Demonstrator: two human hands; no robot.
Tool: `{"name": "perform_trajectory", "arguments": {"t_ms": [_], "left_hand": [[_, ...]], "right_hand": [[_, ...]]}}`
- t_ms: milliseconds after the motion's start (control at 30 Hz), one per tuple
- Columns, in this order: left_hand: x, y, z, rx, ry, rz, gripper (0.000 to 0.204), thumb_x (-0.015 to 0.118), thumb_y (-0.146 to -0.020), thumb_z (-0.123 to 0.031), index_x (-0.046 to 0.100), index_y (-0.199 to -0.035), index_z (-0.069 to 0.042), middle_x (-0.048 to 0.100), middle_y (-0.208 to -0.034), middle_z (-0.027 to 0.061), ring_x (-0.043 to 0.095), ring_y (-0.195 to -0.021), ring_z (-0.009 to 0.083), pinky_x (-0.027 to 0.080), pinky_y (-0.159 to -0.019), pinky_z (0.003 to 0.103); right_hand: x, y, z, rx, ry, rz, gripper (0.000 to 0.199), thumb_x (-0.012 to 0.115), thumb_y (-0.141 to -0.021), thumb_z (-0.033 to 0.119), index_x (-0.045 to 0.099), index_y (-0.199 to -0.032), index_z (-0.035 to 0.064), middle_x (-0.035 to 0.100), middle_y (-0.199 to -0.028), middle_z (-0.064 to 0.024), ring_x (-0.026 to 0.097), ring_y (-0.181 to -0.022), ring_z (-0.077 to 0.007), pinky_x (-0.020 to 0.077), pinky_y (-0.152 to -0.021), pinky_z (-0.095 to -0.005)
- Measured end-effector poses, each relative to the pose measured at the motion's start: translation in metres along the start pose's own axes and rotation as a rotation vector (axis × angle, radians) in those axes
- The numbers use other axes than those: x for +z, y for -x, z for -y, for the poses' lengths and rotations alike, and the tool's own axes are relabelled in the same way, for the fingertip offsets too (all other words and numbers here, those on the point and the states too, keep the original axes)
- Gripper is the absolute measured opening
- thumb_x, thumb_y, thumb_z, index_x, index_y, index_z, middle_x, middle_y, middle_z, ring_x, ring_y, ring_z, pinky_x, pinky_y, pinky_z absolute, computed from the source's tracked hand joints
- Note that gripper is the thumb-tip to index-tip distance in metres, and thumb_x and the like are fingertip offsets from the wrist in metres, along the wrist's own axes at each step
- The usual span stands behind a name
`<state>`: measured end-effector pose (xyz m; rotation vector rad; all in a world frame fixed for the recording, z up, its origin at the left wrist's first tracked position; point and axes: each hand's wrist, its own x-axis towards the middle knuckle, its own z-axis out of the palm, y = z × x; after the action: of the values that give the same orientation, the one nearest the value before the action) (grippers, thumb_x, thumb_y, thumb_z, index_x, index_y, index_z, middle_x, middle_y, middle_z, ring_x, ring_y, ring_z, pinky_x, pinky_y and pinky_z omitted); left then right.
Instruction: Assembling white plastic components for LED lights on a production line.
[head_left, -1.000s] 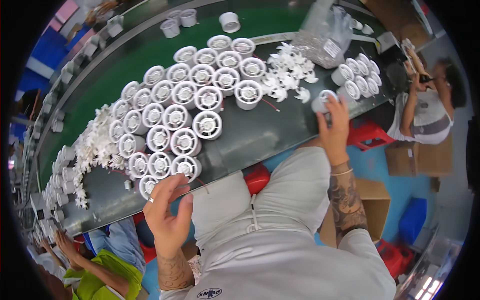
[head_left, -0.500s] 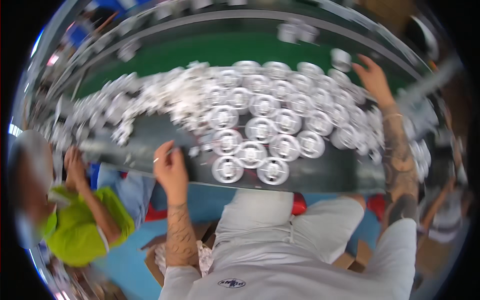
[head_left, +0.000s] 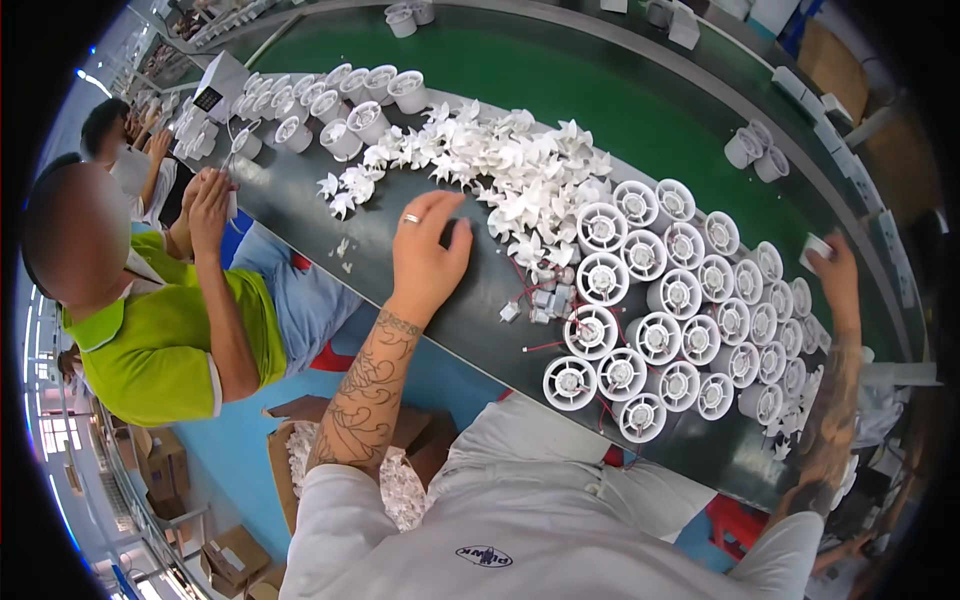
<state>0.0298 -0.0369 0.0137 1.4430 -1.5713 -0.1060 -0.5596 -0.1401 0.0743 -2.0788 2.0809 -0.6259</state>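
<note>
Rows of white round fan housings [head_left: 658,338] with spoked centres cover the right half of the dark worktop. At their far right edge, my right hand [head_left: 836,268] has its fingers closed on a white cup-shaped housing [head_left: 815,250]. My left hand [head_left: 430,250] hovers above the worktop left of the housings, its fingers loosely curled, thumb apart, with nothing visible in them. Beyond it lies a heap of white fan blades [head_left: 535,175]. Small grey motors [head_left: 550,302] with red wires sit between the heap and the housings.
A green conveyor belt [head_left: 600,90] runs behind the worktop, carrying a cluster of white housings [head_left: 757,150]. At left a co-worker in a yellow-green shirt [head_left: 185,345] sits near more housings [head_left: 365,122]. An open carton [head_left: 290,465] of pale pieces stands below my left arm.
The whole view has swung and tilted, bringing more of the left side in. My right hand, then with fingers spread beside a housing, is now closed on one. My left hand stays empty.
</note>
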Motion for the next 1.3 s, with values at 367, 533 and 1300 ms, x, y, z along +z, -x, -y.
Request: {"name": "perform_trajectory", "arguments": {"t_ms": [367,533,1300], "left_hand": [[0.018,-0.007,-0.01,0.086,-0.061,0.251,0.023,0.075,-0.077,-0.01,0.063,-0.096,-0.005,0.062,-0.098,0.0128,0.062,-0.085,0.0277,0.051,-0.07,0.034],[0.022,-0.002,-0.006,0.017,-0.139,0.241,0.021,0.072,-0.08,-0.007,0.056,-0.094,-0.003,0.06,-0.088,0.009,0.057,-0.069,0.0159,0.047,-0.062,0.028],[0.01,-0.001,0.034,-0.312,0.434,-0.038,0.033,0.061,-0.087,-0.002,0.057,-0.12,0.003,0.062,-0.087,0.0061,0.06,-0.077,0.013,0.05,-0.072,0.025]], "right_hand": [[-0.006,0.297,0.097,0.385,-0.332,-0.515,0.019,0.065,-0.084,-0.001,0.048,-0.094,-0.0003,0.05,-0.133,-0.017,0.054,-0.112,-0.0236,0.0466,-0.092,-0.0331],[0.045,0.351,0.093,0.339,-0.005,-0.527,0.025,0.067,-0.085,0.004,0.052,-0.103,-0.0028,0.052,-0.125,-0.0177,0.052,-0.113,-0.0283,0.0422,-0.095,-0.0346],[0.059,0.355,0.09,0.15,-0.105,-0.815,0.044,0.077,-0.073,0.002,0.057,-0.113,0.0006,0.065,-0.104,-0.016,0.06,-0.102,-0.0384,0.0503,-0.084,-0.0427]]}}
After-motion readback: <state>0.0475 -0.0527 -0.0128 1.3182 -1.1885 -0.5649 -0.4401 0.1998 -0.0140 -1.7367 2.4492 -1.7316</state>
